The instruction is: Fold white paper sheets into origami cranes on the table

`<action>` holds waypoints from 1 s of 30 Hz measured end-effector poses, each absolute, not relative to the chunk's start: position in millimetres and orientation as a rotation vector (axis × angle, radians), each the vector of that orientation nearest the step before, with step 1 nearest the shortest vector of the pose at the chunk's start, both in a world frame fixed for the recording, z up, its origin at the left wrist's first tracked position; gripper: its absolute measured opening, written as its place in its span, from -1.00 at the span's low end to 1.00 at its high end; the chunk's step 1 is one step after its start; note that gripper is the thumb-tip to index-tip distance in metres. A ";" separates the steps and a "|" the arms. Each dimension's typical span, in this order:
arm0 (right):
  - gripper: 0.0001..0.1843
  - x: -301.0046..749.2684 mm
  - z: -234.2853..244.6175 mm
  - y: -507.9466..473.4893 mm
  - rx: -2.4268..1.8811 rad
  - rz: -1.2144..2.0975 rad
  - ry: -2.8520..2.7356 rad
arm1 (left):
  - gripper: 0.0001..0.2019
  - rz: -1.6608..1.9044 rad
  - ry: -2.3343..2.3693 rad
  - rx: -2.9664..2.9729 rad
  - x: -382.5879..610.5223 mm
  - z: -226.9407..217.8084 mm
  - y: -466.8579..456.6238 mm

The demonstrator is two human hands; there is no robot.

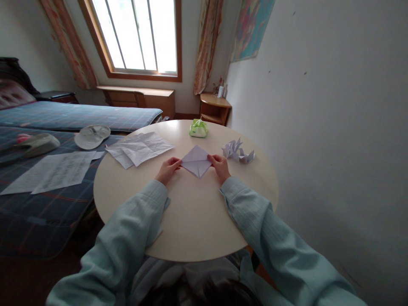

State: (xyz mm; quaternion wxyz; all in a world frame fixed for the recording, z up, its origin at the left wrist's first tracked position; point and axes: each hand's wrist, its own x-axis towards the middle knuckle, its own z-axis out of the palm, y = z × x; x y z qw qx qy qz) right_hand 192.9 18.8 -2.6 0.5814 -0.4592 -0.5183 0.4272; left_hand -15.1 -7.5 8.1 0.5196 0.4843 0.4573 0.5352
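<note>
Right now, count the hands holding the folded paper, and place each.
2: the left hand at the left corner of the folded paper, the right hand at its right corner.

A round table carried creased sheets on the left, a tissue pack near its far edge and paper figures on the right; whether the folded paper touched it was unclear. The bed bore a cap and printed pages.

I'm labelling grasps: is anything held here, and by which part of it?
Yes, the folded paper, by its two opposite side corners: the left grip pinches the left corner, the right grip the right corner.
</note>
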 end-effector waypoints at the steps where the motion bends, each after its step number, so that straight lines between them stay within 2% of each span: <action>1: -0.66 193.0 -2.8 19.0 -1.078 0.995 -1.216 | -0.60 1.285 1.098 1.163 -15.1 8.4 -7.8; 30: -0.65 191.3 -2.7 18.2 -1.070 1.024 -1.221 | -0.58 1.270 1.124 1.177 -14.8 7.8 -9.7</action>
